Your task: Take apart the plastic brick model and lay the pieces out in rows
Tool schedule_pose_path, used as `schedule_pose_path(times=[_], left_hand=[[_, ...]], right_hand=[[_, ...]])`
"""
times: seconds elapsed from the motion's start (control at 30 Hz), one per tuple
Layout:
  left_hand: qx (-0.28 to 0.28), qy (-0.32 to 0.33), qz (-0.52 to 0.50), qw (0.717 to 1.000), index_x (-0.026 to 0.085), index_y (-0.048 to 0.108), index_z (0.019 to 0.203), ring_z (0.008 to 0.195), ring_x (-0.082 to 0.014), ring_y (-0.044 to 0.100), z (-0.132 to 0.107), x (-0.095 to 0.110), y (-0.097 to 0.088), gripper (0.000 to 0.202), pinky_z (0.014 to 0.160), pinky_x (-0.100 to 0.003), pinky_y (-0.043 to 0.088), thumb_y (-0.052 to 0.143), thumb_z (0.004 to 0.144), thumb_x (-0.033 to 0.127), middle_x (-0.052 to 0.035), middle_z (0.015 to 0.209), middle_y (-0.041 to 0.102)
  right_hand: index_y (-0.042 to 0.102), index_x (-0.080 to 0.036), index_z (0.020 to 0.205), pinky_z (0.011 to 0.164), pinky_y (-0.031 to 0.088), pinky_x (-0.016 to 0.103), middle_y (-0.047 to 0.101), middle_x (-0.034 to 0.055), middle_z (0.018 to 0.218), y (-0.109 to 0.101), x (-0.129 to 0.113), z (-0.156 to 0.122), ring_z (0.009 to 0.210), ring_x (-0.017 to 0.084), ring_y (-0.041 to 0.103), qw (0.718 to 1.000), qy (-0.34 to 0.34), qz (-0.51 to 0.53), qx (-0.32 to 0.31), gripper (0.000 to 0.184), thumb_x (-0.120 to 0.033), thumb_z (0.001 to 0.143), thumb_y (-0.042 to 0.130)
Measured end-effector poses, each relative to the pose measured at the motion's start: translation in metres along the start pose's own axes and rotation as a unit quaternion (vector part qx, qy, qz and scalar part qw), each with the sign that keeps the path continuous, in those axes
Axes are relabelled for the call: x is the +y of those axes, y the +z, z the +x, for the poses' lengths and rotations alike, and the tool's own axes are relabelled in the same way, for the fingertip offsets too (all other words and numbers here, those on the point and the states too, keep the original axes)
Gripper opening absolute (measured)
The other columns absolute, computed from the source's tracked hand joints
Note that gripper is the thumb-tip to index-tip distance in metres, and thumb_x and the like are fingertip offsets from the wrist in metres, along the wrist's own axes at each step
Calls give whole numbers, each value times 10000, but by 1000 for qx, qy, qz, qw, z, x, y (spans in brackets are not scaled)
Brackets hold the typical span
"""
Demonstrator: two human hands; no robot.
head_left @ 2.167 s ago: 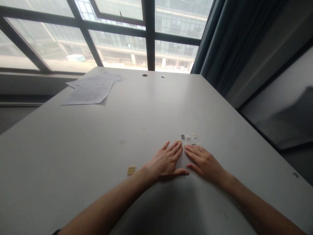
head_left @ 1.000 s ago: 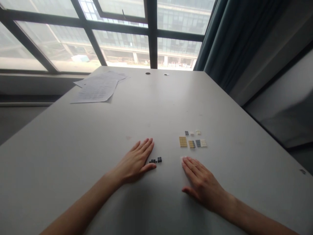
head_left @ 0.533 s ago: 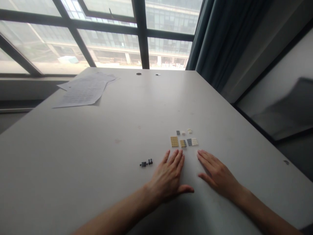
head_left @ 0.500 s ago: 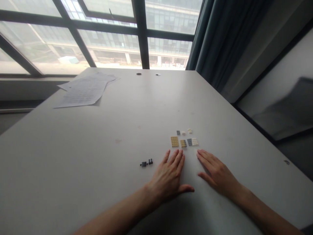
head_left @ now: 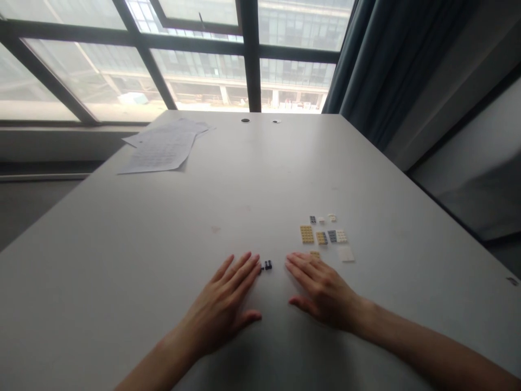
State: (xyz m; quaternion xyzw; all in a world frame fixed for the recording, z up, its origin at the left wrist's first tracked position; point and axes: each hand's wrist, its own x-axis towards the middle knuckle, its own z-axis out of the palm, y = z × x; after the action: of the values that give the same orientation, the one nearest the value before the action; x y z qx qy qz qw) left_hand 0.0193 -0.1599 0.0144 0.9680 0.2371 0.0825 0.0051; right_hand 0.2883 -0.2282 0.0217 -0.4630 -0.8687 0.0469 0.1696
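My left hand (head_left: 228, 298) lies flat with its fingers stretched out, partly over some small black toy brick pieces; one black piece (head_left: 268, 264) shows just right of its fingertips. My right hand (head_left: 319, 288) is also flat and holds nothing, its fingers partly covering a small tan brick (head_left: 315, 253). Beyond it lie a tan studded plate (head_left: 306, 234), a tan and grey piece (head_left: 322, 238), a dark grey piece (head_left: 332, 236) and a white studded piece (head_left: 341, 235). A smooth whitish tile (head_left: 346, 254) is right of the right fingers.
Behind the plates sit a small grey brick (head_left: 312, 219), a small white piece (head_left: 321, 220) and a pale yellowish piece (head_left: 332, 217). Printed papers (head_left: 163, 149) lie at the far left of the white table (head_left: 244, 184). A dark curtain (head_left: 366, 70) hangs at the right.
Both hands have moved left. My left hand now partly covers the black pieces; my right hand has uncovered the whitish tile and part of a tan brick. The view has shifted slightly.
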Motion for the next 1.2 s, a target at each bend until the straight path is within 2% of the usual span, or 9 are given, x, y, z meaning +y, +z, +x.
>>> schedule_pose_path(times=[0.1, 0.2, 0.3, 0.43, 0.57, 0.67, 0.87, 1.07, 1.2], left_hand=[[-23, 29, -1, 999, 159, 154, 1498, 1413, -292, 238, -7, 3, 4, 808, 1179, -461, 134, 398, 886, 627, -90, 1530, 271], [-32, 29, 0, 999, 168, 152, 1499, 1417, -294, 223, -8, 9, 4, 791, 1184, -466, 88, 380, 894, 624, -81, 1533, 262], [-39, 47, -19, 998, 178, 170, 1497, 1421, -295, 210, -7, 19, 5, 792, 1187, -472, 58, 372, 887, 641, -73, 1530, 272], [-31, 102, -51, 993, 148, 206, 1486, 1415, -294, 230, 7, 42, 10, 840, 1185, -481, 75, 349, 861, 690, -101, 1515, 304], [-25, 120, -67, 990, 121, 254, 1465, 1425, -268, 210, 45, 69, 17, 839, 1186, -475, 53, 293, 865, 706, -110, 1511, 315], [-14, 115, -71, 991, 106, 316, 1437, 1420, -267, 225, 80, 83, 21, 831, 1183, -481, 69, 303, 863, 707, -127, 1482, 369], [-8, 92, -52, 994, 90, 366, 1406, 1421, -274, 220, 124, 88, 28, 802, 1177, -487, 14, 300, 878, 689, -146, 1472, 380], [-2, 83, -50, 995, 95, 381, 1398, 1423, -274, 215, 134, 84, 31, 832, 1176, -493, 3, 244, 865, 720, -139, 1463, 399], [12, 75, -41, 996, 96, 353, 1416, 1433, -277, 179, 133, 82, 23, 839, 1176, -488, 11, 240, 866, 720, -138, 1502, 326]], right_hand=[[436, -62, 1369, 1112, 339, 428, 476, 175, 1400, 11, -13, 24, 1319, 280, 403, 999, -20, 17, -25, 592, -429, 909, 503], [445, -70, 1364, 1119, 320, 431, 485, 164, 1394, 16, -17, 25, 1318, 286, 403, 999, -24, 18, -34, 584, -444, 918, 480], [503, -95, 1320, 1115, 328, 430, 531, 136, 1357, 12, -16, 3, 1299, 281, 429, 999, -25, 10, -22, 513, -424, 927, 469], [573, -118, 1243, 1066, 388, 432, 598, 118, 1284, -5, -6, -45, 1243, 273, 492, 999, 2, -23, 23, 417, -374, 921, 507], [596, -121, 1199, 1024, 417, 442, 640, 118, 1215, -21, 11, -85, 1225, 270, 509, 995, 35, -66, 67, 328, -266, 912, 533], [602, -121, 1187, 1016, 415, 456, 652, 116, 1188, -26, 23, -98, 1214, 272, 517, 991, 50, -91, 84, 309, -221, 901, 543], [624, -120, 1155, 1017, 417, 456, 661, 118, 1172, -24, 35, -91, 1201, 272, 528, 989, 58, -94, 99, 300, -248, 894, 549], [615, -103, 1171, 1012, 417, 470, 664, 123, 1162, -20, 41, -79, 1177, 280, 538, 990, 46, -85, 101, 326, -262, 896, 542], [597, -100, 1198, 1005, 416, 476, 640, 145, 1196, -18, 43, -82, 1201, 287, 515, 988, 49, -91, 118, 353, -258, 885, 564]])
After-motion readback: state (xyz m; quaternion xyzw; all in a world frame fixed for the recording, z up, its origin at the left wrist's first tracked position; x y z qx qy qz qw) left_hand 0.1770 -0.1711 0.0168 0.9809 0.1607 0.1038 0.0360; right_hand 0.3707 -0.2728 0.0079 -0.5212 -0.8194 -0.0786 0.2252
